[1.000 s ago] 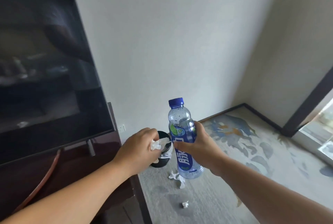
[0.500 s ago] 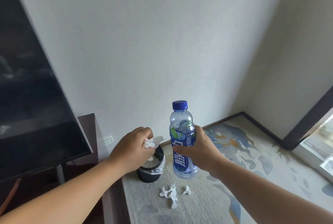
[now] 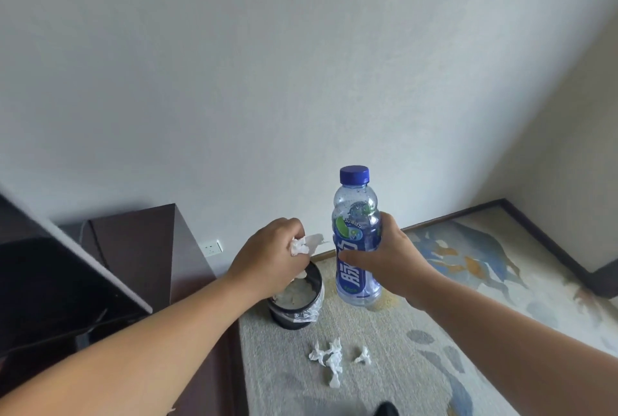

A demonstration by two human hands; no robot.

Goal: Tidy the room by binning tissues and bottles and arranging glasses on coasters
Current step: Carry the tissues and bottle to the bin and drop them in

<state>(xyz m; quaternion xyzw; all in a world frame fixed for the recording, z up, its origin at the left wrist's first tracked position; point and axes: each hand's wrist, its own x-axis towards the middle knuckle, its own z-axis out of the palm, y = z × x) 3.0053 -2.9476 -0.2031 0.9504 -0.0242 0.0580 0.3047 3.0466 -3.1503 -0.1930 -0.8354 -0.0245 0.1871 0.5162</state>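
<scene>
**Tissue held over the bin, bottle waiting**

Here a crumpled tissue (image 3: pixel 300 245) is pinched in the left hand (image 3: pixel 267 257) above the lined bin (image 3: pixel 297 303); it is best released only once centred over the opening. The bottle (image 3: pixel 357 238) is gripped upright in the right hand (image 3: pixel 389 263). Loose tissues (image 3: pixel 329 357) lie on the patterned carpet (image 3: pixel 418 348), beside a dark cabinet (image 3: pixel 150 248).

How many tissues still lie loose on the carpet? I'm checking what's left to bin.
2: a larger crumpled tissue and a small tissue to its right, both in front of the bin. The larger may be several.
</scene>
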